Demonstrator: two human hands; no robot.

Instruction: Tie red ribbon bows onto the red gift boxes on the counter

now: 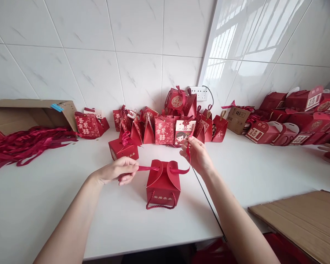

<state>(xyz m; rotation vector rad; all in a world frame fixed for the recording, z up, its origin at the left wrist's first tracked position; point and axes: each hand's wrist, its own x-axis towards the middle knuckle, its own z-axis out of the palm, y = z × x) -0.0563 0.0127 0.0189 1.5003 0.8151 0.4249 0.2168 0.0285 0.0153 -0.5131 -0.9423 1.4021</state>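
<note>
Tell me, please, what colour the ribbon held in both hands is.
The ribbon is deep pinkish red; it shows best in the head view.

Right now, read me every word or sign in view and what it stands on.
"安居乐业": front red box.
"乐业", its start unclear: ribbon-tied box behind it.
"吾家有囍": leftmost red box and middle upright box.
"囍": cartoon box.
"歡喜" above "囍": raised flap at right.
"囍": low right-hand box.
Too small or blurred: print on small carton and other boxes.
</note>
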